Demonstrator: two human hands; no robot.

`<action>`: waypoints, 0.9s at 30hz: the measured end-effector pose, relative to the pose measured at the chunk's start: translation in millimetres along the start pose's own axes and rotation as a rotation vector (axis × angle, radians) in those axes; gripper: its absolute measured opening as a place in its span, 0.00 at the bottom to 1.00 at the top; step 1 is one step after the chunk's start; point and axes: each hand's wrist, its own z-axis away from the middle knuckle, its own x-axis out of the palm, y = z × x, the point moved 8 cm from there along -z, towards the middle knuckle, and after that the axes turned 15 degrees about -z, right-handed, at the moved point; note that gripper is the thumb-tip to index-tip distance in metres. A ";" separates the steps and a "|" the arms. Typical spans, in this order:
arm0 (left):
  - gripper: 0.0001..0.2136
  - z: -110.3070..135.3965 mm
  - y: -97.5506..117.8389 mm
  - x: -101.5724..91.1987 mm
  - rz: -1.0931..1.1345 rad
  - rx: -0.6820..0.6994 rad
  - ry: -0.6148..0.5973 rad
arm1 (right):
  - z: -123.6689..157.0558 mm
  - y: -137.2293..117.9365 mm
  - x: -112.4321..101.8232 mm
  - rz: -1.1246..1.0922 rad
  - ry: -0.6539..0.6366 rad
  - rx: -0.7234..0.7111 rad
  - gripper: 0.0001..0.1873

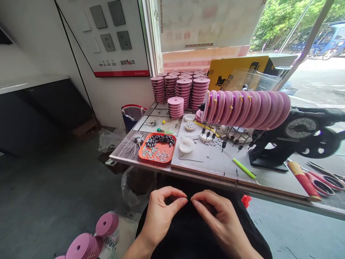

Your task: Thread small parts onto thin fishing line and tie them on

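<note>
Above my lap, close to the table's front edge, my left hand [163, 210] pinches thumb and forefinger together. Facing it, with a small gap between the fingertips, my right hand [219, 216] makes the same kind of pinch. Whatever the fingers hold is too fine to make out. Beyond my hands, an orange tray [170, 156] holds black beads, small bluish tubes and silver bits. On the grey board [194, 169] lie a round white dish [186, 145] and a green-handled tool [244, 168]. A row of pink spools [245, 109] hangs over the board, with several weights dangling below.
Stacks of pink spools [184, 88] stand at the table's back, beside a yellow box [229, 72]. A black geared machine [302, 133] occupies the right side, with scissors [320, 183] and a red roll [306, 181] before it. More pink spools [83, 246] sit low at left.
</note>
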 end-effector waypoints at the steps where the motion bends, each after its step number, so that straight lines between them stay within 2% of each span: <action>1: 0.02 0.6 0.7 0.5 -0.011 0.004 -0.002 | -0.1 -1.0 -1.7 0.003 0.019 -0.010 0.13; 5: 0.03 3.2 3.8 3.4 -0.050 0.024 -0.009 | -1.3 -14.2 -6.9 0.048 0.049 -0.096 0.11; 11: 0.03 5.3 6.9 7.5 -0.061 0.062 -0.032 | -2.5 -36.2 -4.3 0.234 -0.008 -0.243 0.09; 19: 0.04 5.6 13.1 7.9 -0.085 0.155 -0.009 | -2.6 -45.4 -0.4 0.319 -0.026 -0.315 0.08; 27: 0.04 6.8 17.6 8.6 -0.143 0.197 -0.005 | -2.7 -42.1 1.3 0.340 -0.037 -0.292 0.08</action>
